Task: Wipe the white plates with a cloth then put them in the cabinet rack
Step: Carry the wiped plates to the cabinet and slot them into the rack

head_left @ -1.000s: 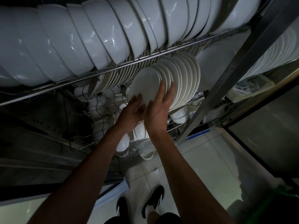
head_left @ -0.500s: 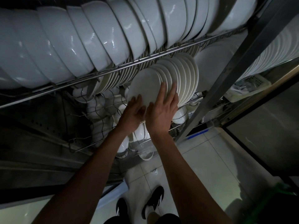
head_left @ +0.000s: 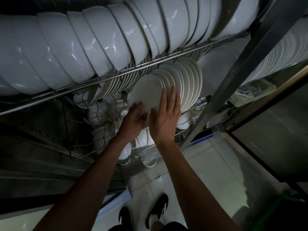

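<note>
1. Dim steel cabinet interior fills the view, with pale floor tiles [head_left: 208, 164] below and a slanted metal post [head_left: 233, 84] at the right.
2. On the upper wire shelf [head_left: 100, 79] stands a long row of white bowls [head_left: 75, 47], tilted on edge and packed close.
3. Below it, the cabinet rack [head_left: 208, 114] holds a row of white plates [head_left: 188, 84] on edge; the front plate [head_left: 146, 92] leans against its neighbours at the left end of that row.
4. The left hand [head_left: 133, 120] rests on the lower left part of the front plate, its fingers loosely bent; whether the thumb hooks the rim is hard to tell in this light.
5. The right hand [head_left: 165, 117] lies flat against the plate's lower right, fingers straight and pressing, grasping nothing.
6. Progress, as I judge it: this plate looks all but seated in the rack, so the storing step is nearly finished for it. No cloth is in view, and no unwiped plates either, so how many are left cannot be said.
7. The front plate is plain, matte white, round, with no visible marks or wet patches.
</note>
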{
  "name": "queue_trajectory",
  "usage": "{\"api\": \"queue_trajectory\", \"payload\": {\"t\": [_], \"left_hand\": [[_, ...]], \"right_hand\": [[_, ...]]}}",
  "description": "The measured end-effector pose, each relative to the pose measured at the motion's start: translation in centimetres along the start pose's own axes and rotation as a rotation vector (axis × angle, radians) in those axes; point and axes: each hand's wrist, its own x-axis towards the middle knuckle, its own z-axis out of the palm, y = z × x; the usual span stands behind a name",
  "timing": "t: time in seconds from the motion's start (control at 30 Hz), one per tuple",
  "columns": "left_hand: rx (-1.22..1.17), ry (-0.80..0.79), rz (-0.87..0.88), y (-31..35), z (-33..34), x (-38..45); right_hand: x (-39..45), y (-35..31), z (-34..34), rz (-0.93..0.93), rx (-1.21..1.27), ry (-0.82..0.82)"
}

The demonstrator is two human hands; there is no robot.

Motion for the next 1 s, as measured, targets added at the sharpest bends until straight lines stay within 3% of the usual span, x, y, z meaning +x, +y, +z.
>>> {"api": "queue_trajectory", "payload": {"t": [0.27,0.8,1.0], "left_hand": [[-0.087,0.032,-0.024,-1.4,-0.1,0.6],[-0.043,0.08,-0.072,-2.0,-0.5,1.0],[0.09,0.07,0.03,-1.6,-0.4,0.7]], "right_hand": [[0.0,0.0,-0.3,0.016,0.013,-0.045],[-0.9,-0.6,0.4,-0.013,-0.047,-0.058],[-0.9,-0.2,0.0,-0.034,-0.067,-0.07]]}}
